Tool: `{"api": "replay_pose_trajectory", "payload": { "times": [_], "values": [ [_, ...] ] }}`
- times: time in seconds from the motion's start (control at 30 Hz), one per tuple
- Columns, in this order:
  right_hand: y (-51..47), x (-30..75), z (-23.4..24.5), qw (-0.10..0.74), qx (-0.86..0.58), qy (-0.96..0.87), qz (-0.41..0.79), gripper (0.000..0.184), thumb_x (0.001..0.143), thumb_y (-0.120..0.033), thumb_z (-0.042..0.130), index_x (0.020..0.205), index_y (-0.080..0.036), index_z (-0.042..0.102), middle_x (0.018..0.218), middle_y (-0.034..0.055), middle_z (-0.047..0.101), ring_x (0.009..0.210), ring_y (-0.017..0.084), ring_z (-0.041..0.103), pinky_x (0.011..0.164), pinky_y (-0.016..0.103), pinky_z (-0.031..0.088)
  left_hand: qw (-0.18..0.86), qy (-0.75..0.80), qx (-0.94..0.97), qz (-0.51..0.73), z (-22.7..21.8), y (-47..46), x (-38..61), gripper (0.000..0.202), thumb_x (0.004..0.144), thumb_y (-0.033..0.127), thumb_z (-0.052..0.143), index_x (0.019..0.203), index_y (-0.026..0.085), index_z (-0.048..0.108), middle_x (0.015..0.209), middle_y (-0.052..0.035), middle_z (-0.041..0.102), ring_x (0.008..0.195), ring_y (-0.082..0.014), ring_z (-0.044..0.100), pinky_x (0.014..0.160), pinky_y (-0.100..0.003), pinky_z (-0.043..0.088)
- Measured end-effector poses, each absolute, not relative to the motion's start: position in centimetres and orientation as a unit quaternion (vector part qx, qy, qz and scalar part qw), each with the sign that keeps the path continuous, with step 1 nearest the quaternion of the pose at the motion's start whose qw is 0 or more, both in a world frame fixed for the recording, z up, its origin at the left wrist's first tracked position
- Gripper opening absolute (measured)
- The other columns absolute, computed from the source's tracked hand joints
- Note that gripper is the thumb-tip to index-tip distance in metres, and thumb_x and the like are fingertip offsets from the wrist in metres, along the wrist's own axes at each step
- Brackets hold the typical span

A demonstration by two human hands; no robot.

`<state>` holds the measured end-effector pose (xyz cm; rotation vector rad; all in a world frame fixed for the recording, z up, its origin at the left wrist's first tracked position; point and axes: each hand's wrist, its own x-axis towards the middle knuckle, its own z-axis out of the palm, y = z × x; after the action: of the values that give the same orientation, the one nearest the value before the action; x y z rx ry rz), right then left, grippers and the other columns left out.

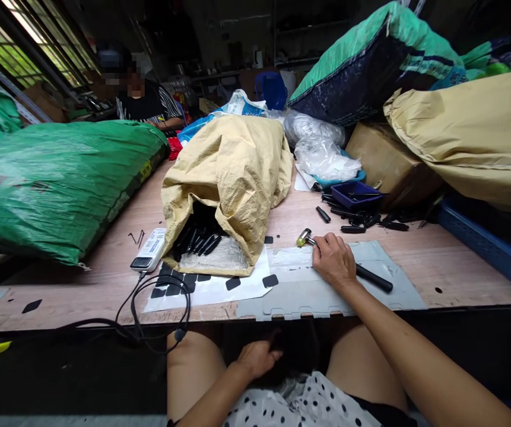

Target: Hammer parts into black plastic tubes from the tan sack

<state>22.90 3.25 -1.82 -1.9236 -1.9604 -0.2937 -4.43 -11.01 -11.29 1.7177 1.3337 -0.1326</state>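
Observation:
My right hand point(334, 261) is closed around the shaft of a small hammer point(374, 277) with a black handle and a yellowish striking face. The hammer lies low over a grey mat point(389, 261) at the table's front edge. My left hand point(257, 359) is below the table edge, above my lap, with its fingers curled. A dark shape shows at its fingertips, too dim to name. Left of the hammer, an open beige sack point(232, 160) lies on its side with several black handle-like pieces point(199, 240) in its mouth.
A power bank point(149, 249) with a coiled black cable point(135, 296) sits left of the sack. Black pieces surround a purple tray point(355, 194). A green sack point(54, 184), a blue crate point(486, 243) and a cardboard box point(384, 160) flank the work area. Another person point(148, 101) sits behind.

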Motion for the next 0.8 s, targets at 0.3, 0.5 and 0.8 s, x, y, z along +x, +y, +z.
{"api": "replay_pose_trajectory", "payload": {
  "times": [0.3, 0.5, 0.8],
  "values": [
    [3.2, 22.8, -1.9, 0.180, -0.683, -0.697, -0.123, 0.023, 0.097, -0.026, 0.053, 0.110, -0.019, 0.070, 0.100, 0.0098, 0.060, 0.094, 0.024, 0.049, 0.077, 0.035, 0.031, 0.009, 0.483, 0.789, 0.379, 0.8, -5.5, -7.7, 0.029, 0.093, 0.027, 0.058, 0.065, 0.022, 0.063, 0.056, -0.0024, 0.053, 0.058, -0.0175, 0.048, 0.062, -0.034, 0.037],
    [3.3, 22.8, -1.8, 0.181, -0.685, -0.698, -0.107, 0.023, 0.096, -0.025, 0.054, 0.112, -0.019, 0.069, 0.101, 0.0097, 0.060, 0.097, 0.024, 0.048, 0.079, 0.035, 0.032, -0.077, 0.792, 0.569, 0.208, 2.2, 5.7, -11.3, 0.031, 0.093, 0.037, 0.058, 0.109, 0.018, 0.076, 0.108, -0.0143, 0.068, 0.107, -0.0338, 0.056, 0.087, -0.043, 0.045],
    [3.3, 22.6, -1.4, 0.176, -0.691, -0.694, -0.094, 0.022, 0.096, -0.024, 0.053, 0.111, -0.019, 0.069, 0.102, 0.0101, 0.060, 0.098, 0.025, 0.048, 0.079, 0.035, 0.031, -0.082, 0.774, 0.561, 0.281, 2.3, 2.9, -11.2, 0.031, 0.094, 0.047, 0.059, 0.097, 0.018, 0.071, 0.101, -0.0127, 0.070, 0.100, -0.0332, 0.056, 0.088, -0.045, 0.044]
  ]
}}
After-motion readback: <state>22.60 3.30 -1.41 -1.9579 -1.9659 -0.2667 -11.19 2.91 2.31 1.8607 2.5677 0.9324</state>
